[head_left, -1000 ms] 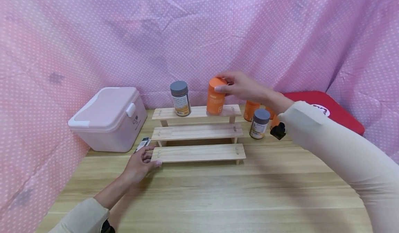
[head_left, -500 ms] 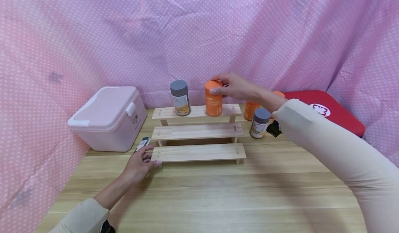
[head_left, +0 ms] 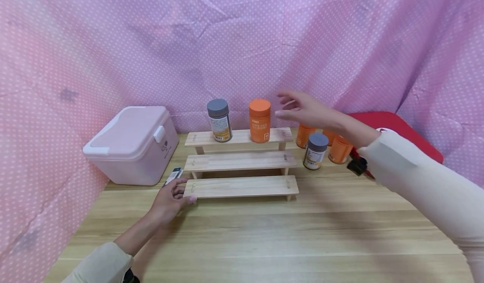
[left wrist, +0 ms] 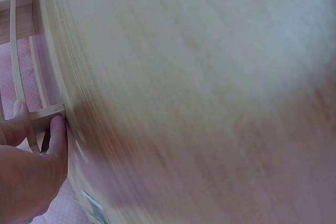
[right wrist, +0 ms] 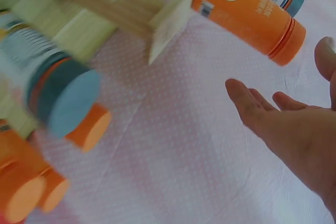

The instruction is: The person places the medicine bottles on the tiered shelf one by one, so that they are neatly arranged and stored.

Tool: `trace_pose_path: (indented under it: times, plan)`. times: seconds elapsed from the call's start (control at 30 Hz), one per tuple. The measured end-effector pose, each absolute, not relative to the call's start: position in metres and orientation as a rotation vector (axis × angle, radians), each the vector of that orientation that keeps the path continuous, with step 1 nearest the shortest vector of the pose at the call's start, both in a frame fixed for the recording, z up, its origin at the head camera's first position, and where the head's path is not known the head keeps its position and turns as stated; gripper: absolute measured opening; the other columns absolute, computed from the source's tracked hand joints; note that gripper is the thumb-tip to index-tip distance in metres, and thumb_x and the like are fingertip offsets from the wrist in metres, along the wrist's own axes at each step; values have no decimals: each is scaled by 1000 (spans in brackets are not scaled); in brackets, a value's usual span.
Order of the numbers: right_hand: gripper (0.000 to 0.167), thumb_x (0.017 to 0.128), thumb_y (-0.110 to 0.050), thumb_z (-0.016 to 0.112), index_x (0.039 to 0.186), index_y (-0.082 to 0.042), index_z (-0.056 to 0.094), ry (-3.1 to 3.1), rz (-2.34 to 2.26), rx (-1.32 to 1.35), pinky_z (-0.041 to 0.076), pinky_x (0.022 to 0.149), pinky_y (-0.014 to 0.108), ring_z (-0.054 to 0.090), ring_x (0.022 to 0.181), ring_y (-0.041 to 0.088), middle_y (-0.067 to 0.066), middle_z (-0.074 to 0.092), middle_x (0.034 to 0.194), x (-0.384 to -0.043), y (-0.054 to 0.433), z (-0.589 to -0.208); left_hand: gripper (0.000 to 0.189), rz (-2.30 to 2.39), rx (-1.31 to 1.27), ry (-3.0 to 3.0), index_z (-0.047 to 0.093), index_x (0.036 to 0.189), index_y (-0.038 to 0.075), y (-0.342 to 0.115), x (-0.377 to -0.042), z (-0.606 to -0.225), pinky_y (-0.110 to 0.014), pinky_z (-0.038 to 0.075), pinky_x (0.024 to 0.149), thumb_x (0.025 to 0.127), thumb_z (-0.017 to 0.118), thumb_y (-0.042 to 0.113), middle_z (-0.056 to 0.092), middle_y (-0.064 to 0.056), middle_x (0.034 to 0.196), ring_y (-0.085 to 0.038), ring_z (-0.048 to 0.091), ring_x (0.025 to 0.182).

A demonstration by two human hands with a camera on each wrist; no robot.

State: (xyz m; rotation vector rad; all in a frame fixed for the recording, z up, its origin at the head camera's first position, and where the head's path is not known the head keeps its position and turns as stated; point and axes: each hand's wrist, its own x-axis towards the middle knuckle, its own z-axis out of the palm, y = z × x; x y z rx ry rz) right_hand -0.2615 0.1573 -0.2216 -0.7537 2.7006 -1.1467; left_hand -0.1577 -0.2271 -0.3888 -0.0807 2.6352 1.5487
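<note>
A three-tier wooden shelf (head_left: 242, 186) stands on the table. Its top step carries a grey-capped bottle (head_left: 219, 121) on the left and an orange bottle (head_left: 259, 121) right of the middle, both upright. My left hand (head_left: 169, 202) grips the left end of the lowest step; in the left wrist view, the thumb and fingers (left wrist: 59, 135) pinch the board and its small leg. My right hand (head_left: 302, 108) hovers just right of the orange bottle, fingers spread and holding nothing. The right wrist view shows a gap between that hand (right wrist: 294, 124) and the bottle.
Right of the shelf stand another grey-capped bottle (head_left: 315, 150) and several orange bottles (head_left: 340, 150), partly behind the right forearm. A red case (head_left: 412, 138) lies behind them. At left are a pink-white lidded box (head_left: 132, 144) and a small printed packet (head_left: 174, 173). A pink dotted cloth (head_left: 242, 43) hangs behind.
The orange bottle has shifted slightly left and been set down on the top step. My right hand has let go of it and drawn back to the right. My left hand has stayed put.
</note>
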Motion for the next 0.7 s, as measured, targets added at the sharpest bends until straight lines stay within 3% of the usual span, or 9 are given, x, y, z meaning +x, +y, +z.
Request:
trace_pose_path:
  times: [0.37,0.57,0.7]
  plan:
    - [65,92,-27,66,146,-5,36,2879,-1176,-595,38,101,54,44,127,39,20,46,140,-230,235,-253,64,1545,-84,2627,41,137,-5,-227,-158,-388,-21,48,62,83,74,2,65,-23,110,-18,62,88]
    - [68,90,-40,66,145,-13,38,2957,-1096,-449,35,99,59,41,128,42,19,45,142,-224,268,-265,64,1558,-86,2615,40,137,-4,-226,-158,-388,-21,49,65,83,74,4,64,-24,112,-21,63,92]
    - [73,90,-45,65,146,-10,36,2987,-1012,-388,32,100,62,37,130,44,22,41,144,-231,282,-273,64,1556,-95,2614,40,137,-4,-225,-158,-389,-21,49,64,83,74,4,65,-23,112,-20,63,92]
